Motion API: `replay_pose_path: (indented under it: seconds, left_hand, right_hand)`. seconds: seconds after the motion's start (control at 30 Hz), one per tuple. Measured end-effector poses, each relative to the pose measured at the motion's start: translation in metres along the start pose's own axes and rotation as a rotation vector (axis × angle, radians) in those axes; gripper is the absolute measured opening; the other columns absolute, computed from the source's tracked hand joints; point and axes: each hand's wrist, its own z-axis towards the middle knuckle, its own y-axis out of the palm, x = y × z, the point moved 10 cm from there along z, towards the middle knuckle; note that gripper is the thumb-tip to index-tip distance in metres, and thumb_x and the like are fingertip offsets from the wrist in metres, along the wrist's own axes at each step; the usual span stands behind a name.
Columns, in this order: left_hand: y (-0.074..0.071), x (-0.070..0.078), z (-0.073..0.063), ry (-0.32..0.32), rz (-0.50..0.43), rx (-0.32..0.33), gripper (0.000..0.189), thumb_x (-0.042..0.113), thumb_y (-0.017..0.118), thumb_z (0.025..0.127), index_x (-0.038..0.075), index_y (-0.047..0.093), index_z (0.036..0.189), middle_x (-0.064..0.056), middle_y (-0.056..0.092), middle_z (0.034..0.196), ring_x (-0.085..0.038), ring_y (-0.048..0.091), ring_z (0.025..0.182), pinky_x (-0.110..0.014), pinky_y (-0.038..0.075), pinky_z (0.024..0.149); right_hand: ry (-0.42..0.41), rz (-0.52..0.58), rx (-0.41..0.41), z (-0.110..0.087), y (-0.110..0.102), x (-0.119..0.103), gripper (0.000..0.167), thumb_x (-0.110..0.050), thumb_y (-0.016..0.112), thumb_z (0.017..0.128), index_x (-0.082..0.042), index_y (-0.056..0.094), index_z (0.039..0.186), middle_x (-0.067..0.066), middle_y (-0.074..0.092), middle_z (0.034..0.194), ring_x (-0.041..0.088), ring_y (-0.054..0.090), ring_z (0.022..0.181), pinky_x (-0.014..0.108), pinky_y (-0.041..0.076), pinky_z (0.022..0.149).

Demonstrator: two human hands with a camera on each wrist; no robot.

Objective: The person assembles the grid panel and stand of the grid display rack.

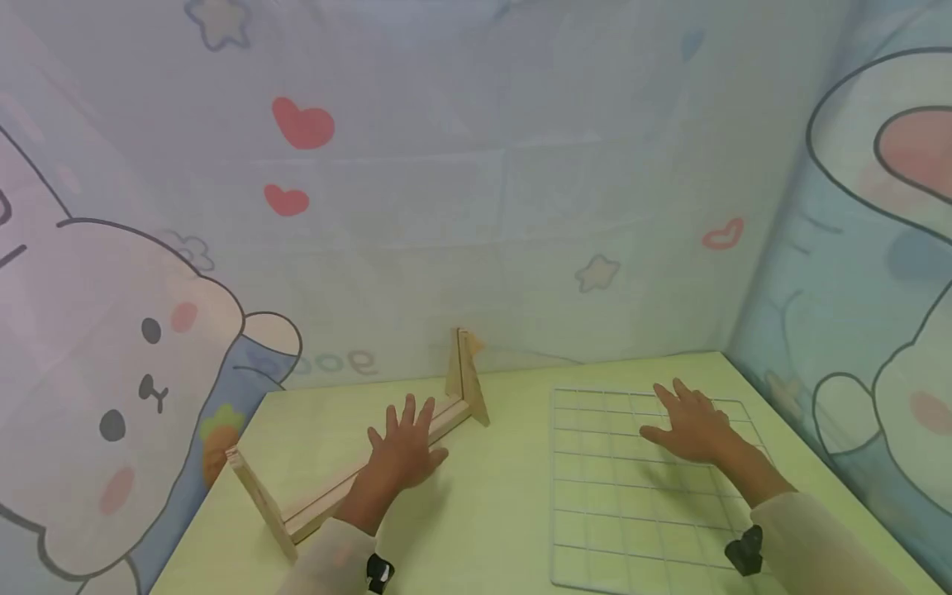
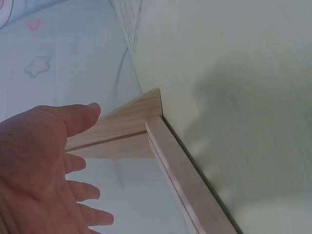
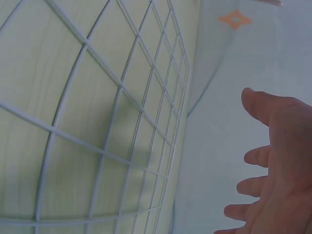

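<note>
My left hand (image 1: pixel 402 454) hovers with spread fingers over a wooden frame (image 1: pixel 327 506) on the left half of the table. The frame has a long grooved bar with an upright end piece at either end; the far end piece (image 2: pixel 141 109) shows behind my thumb in the left wrist view. Over at the right, a white wire grid panel (image 1: pixel 606 479) lies flat on the table. My right hand (image 1: pixel 692 426) is held above its far right part, fingers apart and holding nothing. In the right wrist view the grid's wires (image 3: pixel 119 85) run beside the hand, below the palm.
The pale yellow-green table (image 1: pixel 498 496) meets a printed cloth backdrop (image 1: pixel 446 207) along its back edge. More printed cloth with cartoon rabbits hangs at the left and right sides. A strip of bare tabletop lies between the wooden frame and the grid panel.
</note>
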Motion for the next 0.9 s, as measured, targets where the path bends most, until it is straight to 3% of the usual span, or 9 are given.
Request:
replay_pose_path:
  seconds: [0.17,0.4,0.6,0.77,0.9]
  left_hand:
    - [0.009,0.008,0.001,0.014,-0.068,0.000,0.074,0.031,0.068,0.095,0.008,0.035,0.157,-0.026,0.030,0.163,-0.055,0.026,0.149,-0.080,0.025,0.109]
    - [0.026,0.019,0.001,0.057,-0.120,0.020,0.068,0.026,0.070,0.091,0.003,0.044,0.150,-0.028,0.041,0.155,-0.052,0.042,0.138,-0.074,0.041,0.100]
    - [0.042,0.038,0.002,0.116,-0.186,0.005,0.068,0.024,0.070,0.090,-0.003,0.045,0.147,-0.028,0.044,0.151,-0.051,0.046,0.136,-0.067,0.043,0.105]
    - [0.058,0.058,0.005,0.143,-0.307,-0.057,0.068,0.023,0.069,0.090,-0.004,0.044,0.148,-0.026,0.047,0.149,-0.048,0.044,0.138,-0.062,0.042,0.109]
    - [0.069,0.076,0.004,0.140,-0.386,-0.128,0.069,0.024,0.068,0.090,-0.003,0.044,0.149,-0.025,0.047,0.149,-0.047,0.044,0.137,-0.062,0.043,0.108]
  right_hand:
    - [0.044,0.016,-0.002,-0.006,0.002,0.021,0.087,-0.050,0.062,0.095,0.007,0.032,0.153,0.043,0.027,0.154,0.073,0.033,0.128,0.085,0.035,0.090]
    - [0.074,0.022,0.024,-0.019,0.000,0.045,0.084,-0.046,0.064,0.094,0.013,0.037,0.148,0.045,0.040,0.141,0.073,0.041,0.118,0.081,0.040,0.084]
    - [0.073,0.033,0.024,-0.027,0.001,0.067,0.084,-0.044,0.064,0.095,0.018,0.037,0.144,0.049,0.042,0.134,0.072,0.041,0.116,0.079,0.040,0.086]
    - [0.082,0.028,0.011,-0.034,0.003,0.089,0.080,-0.041,0.061,0.097,0.023,0.038,0.139,0.051,0.045,0.129,0.068,0.042,0.117,0.078,0.037,0.092]
    - [0.111,0.016,-0.020,-0.043,0.008,0.106,0.080,-0.041,0.060,0.097,0.026,0.038,0.136,0.053,0.045,0.124,0.069,0.043,0.114,0.076,0.040,0.088]
